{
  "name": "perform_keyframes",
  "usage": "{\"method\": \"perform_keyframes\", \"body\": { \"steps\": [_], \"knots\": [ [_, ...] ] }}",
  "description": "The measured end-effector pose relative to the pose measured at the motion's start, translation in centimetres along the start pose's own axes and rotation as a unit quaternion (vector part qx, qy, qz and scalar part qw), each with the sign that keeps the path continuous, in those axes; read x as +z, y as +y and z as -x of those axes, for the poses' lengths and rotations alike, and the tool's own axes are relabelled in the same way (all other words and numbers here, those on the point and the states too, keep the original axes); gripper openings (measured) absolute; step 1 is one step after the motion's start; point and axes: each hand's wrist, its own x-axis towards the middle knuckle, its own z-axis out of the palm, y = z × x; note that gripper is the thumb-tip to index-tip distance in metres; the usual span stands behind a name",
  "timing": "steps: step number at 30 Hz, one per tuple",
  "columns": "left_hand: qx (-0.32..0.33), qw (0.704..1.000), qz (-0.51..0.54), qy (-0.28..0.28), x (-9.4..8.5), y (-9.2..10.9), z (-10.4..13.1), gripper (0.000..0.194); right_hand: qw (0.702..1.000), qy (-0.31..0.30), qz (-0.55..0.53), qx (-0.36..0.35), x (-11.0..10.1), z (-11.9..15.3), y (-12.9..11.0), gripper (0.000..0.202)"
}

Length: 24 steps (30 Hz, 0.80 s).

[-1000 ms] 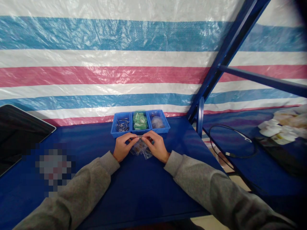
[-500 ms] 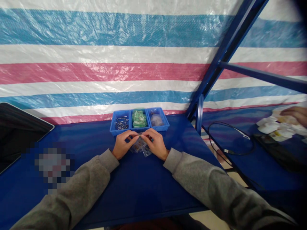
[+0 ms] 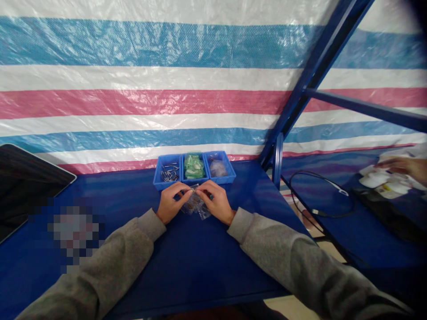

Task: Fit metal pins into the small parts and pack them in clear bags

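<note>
My left hand [image 3: 171, 202] and my right hand [image 3: 216, 201] meet just in front of the blue bins, fingertips pinched together. Between them is a small thing too tiny to make out. Small clear plastic bags [image 3: 203, 210] lie on the blue table [image 3: 196, 258] under and between my hands. Behind them, the left bin [image 3: 157, 178] holds several metal pins [image 3: 170, 172], the middle bin [image 3: 195, 180] holds green packets [image 3: 194, 166], and the right bin [image 3: 231, 178] holds clear plastic bags [image 3: 218, 168].
A dark screen [image 3: 30, 186] stands at the left, with a blurred patch [image 3: 75, 231] near it. On the right are a blue metal frame [image 3: 302, 95], a black cable [image 3: 330, 215] and another person's hand [image 3: 405, 166] over white items [image 3: 375, 179].
My hands stay pinched at nearly the same place, fingers slightly shifted. At the right, the other person's hand has moved left over the white items.
</note>
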Motion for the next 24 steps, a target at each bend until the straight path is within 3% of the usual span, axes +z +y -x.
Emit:
{"method": "perform_keyframes", "body": {
  "steps": [10,14,19,24],
  "knots": [
    [0.008,1.0,-0.002,0.004,0.2,0.0,0.0,0.013,1.0,-0.007,0.005,0.014,0.0,-0.1,0.1,0.015],
    [-0.023,0.999,0.003,0.029,0.1,-0.1,0.1,0.017,0.999,0.005,0.004,0.034,-0.1,-0.1,0.0,0.018],
    [-0.057,0.997,0.015,0.046,0.0,-0.1,0.2,0.026,0.988,0.083,-0.056,0.116,-0.1,-0.4,0.2,0.024],
    [-0.04,0.999,0.014,0.028,0.1,-0.1,0.3,0.022,0.945,0.169,-0.199,0.197,-0.5,-1.6,1.2,0.028]
  ]
}}
